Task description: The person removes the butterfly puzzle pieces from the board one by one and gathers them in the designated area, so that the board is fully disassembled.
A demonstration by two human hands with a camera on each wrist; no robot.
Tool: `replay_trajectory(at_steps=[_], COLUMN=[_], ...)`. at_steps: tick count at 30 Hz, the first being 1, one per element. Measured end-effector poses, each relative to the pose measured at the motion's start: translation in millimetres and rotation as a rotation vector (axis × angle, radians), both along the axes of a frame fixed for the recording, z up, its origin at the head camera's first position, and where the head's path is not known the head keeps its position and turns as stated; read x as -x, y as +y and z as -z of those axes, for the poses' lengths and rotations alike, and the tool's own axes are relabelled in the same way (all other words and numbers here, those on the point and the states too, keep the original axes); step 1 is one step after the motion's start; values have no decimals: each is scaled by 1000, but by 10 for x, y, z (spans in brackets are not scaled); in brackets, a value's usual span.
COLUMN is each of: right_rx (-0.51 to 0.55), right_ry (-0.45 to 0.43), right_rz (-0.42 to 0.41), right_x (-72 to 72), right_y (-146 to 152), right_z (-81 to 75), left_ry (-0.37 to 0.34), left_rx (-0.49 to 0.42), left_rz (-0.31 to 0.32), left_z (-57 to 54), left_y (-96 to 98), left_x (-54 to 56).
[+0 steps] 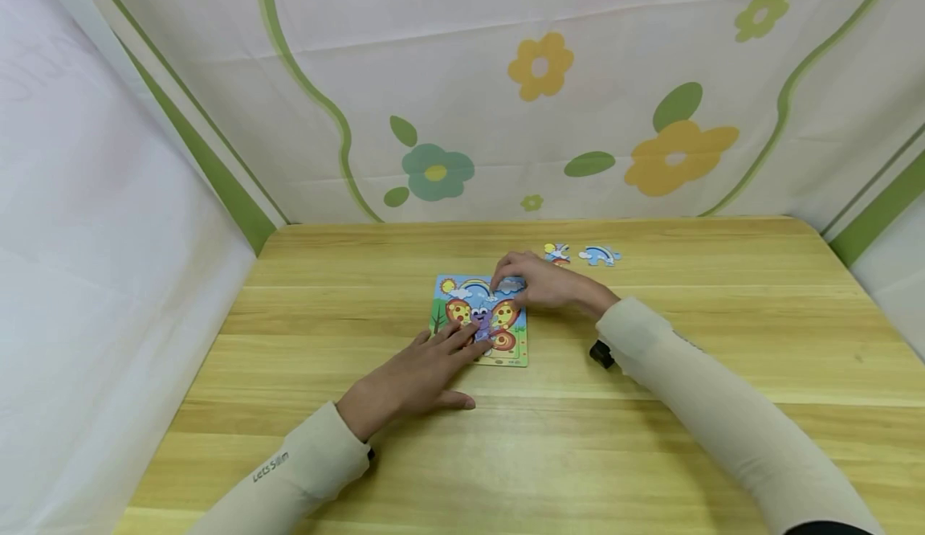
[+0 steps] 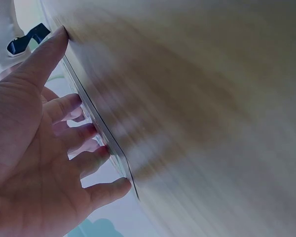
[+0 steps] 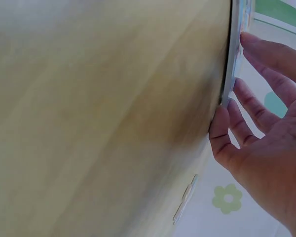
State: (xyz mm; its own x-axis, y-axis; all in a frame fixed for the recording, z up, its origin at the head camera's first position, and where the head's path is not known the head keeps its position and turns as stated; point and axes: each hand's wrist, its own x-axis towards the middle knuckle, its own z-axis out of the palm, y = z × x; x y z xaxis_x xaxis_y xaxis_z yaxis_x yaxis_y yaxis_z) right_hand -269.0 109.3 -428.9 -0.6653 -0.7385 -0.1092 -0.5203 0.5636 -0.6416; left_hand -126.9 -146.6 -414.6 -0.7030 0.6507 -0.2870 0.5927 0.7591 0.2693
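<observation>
In the head view a butterfly jigsaw puzzle (image 1: 480, 294) lies flat on the wooden table, showing a rainbow, a sun and a purple butterfly. My left hand (image 1: 426, 370) rests on its lower left with fingers spread, the thumb out over the tabletop. The left wrist view shows these fingertips (image 2: 101, 153) touching the puzzle's top. Over the upper right corner is my right hand (image 1: 542, 279), fingers bent and apart around a grey cloud. In the right wrist view its fingers (image 3: 251, 106) touch the board's face and edge; no loose piece shows between them.
Two loose jigsaw pieces lie behind the right hand: one with yellow and red (image 1: 556, 254), one with a rainbow and cloud (image 1: 600, 255). The wooden table (image 1: 650, 455) ends at a white cloth wall (image 1: 470, 53) printed with flowers. Another white cloth (image 1: 94, 222) hangs at the left.
</observation>
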Motion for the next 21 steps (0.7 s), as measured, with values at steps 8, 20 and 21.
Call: replay_trajectory(at_steps=[8, 20, 21], right_rx=[-3, 5, 6], right_ry=[-11, -9, -9], right_rz=[-41, -41, -39], right_x=[-2, -17, -19], right_y=[-3, -25, -27], right_z=[-6, 4, 6], left_ry=[-5, -23, -23], left_rx=[-3, -20, -22], left_rz=[0, -4, -4], left_z=[7, -3, -4], left_y=[-4, -15, -15], left_x=[3, -6, -6])
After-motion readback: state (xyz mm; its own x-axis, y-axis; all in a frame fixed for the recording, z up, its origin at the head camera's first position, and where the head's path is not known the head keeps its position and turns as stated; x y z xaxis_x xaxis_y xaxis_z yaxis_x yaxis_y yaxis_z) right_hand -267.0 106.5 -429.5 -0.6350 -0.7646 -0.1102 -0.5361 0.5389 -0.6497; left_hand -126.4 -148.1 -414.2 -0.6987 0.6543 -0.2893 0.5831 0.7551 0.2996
